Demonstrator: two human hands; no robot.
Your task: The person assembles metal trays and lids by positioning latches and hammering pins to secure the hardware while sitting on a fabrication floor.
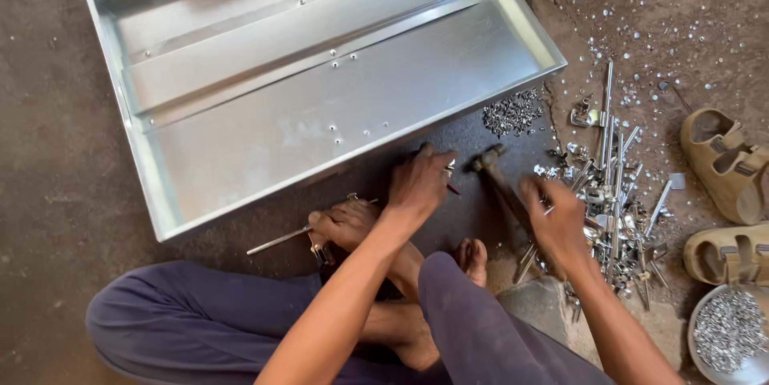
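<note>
Fingers of the left hand (418,185) pinch narrow on a small metal piece (448,167) at the near rim of the galvanised steel tray (240,153) on the floor; right hand (554,225), blurred, wraps the handle of a hammer (493,173), its head just beside the left fingers. Loose rivets (513,111) heap near the tray corner, metal rods and fittings (617,193) scatter right of the hammer, two tan sandals (725,193) and a bowl of rivets (729,333) lie farther right

Metal tray (240,137) upper left of frame; hammer (498,181) below its lower right corner; sandals (729,193) far right, bowl (701,353) bottom right.
</note>
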